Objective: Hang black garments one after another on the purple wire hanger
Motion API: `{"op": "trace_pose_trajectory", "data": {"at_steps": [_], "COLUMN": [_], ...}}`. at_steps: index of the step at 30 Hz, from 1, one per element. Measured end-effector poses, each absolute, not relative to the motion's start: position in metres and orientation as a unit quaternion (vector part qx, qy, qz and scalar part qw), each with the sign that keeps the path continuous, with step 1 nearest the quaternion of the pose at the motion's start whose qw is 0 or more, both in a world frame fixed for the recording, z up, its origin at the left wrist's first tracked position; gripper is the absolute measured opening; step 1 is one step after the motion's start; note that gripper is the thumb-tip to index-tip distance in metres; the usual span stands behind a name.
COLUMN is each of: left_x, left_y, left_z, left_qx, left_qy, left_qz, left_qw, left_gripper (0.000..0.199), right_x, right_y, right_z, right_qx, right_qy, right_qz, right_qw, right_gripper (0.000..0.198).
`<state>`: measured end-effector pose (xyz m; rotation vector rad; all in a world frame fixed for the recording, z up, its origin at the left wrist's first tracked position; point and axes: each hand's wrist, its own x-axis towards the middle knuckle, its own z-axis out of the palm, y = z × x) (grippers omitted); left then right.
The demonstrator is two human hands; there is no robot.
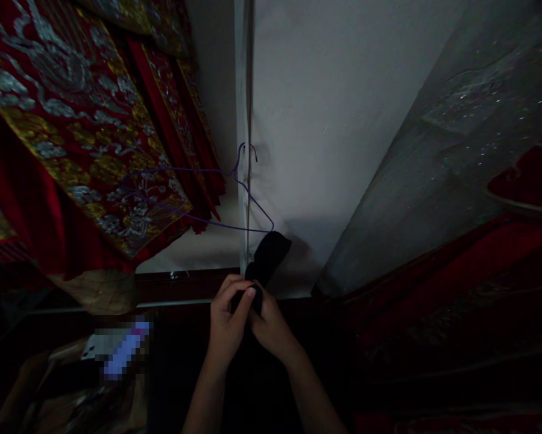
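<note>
My left hand (229, 308) and my right hand (271, 325) meet low in the middle of the view. Both are closed on a bunched dark cloth, with the left thumb pressed over it. Just above the fingers rises a black cloth (273, 253), its top touching the right corner of a purple wire hanger (180, 212). Whether this cloth and the bunch in my hands are one piece cannot be made out. The hanger's hook goes round an upright pale pole (244, 108). Dark surroundings hide the cloth's lower part.
Red cloth embroidered in gold and silver (94, 120) hangs at the left. Glittery plastic-like sheeting (433, 157) slopes down the right, beside more red cloth (456, 271). A pale wall (316, 120) stands behind the pole. A blurred, pixelated bluish object (126, 352) lies lower left.
</note>
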<state>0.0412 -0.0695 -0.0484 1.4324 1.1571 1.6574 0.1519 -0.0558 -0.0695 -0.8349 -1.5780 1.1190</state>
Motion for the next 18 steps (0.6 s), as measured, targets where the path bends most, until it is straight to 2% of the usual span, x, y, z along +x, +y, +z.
{"op": "trace_pose_trajectory", "data": {"at_steps": [3,7,9,11,13,15,18], "left_x": [0.041,0.03,0.022,0.011,-0.005,-0.026,-0.058], "left_y": [-0.062,-0.043,-0.035,-0.03,-0.027,-0.026,-0.031], "left_z": [-0.057,-0.082,-0.094,-0.1,-0.099,-0.09,-0.071], "left_qx": [0.62,0.668,0.692,0.71,0.713,0.702,0.684], "left_qy": [0.456,0.393,0.4,0.433,0.468,0.501,0.535], "left_qz": [0.577,0.467,0.387,0.332,0.311,0.322,0.358], "left_qw": [0.274,0.425,0.46,0.446,0.419,0.391,0.343], "left_gripper": [0.026,0.057,0.063,0.057,0.05,0.046,0.041], "right_x": [0.161,0.192,0.21,0.224,0.232,0.231,0.215], "right_y": [-0.053,-0.035,-0.02,-0.001,0.022,0.047,0.081], "right_z": [-0.065,-0.047,-0.029,-0.009,0.007,0.015,0.011], "right_qx": [-0.37,-0.371,-0.356,-0.348,-0.353,-0.36,-0.354], "right_qy": [-0.658,-0.727,-0.751,-0.759,-0.743,-0.707,-0.675], "right_qz": [0.464,0.431,0.407,0.363,0.292,0.222,0.209], "right_qw": [0.463,0.384,0.379,0.414,0.488,0.567,0.613], "right_gripper": [0.023,0.02,0.021,0.024,0.028,0.032,0.031]}}
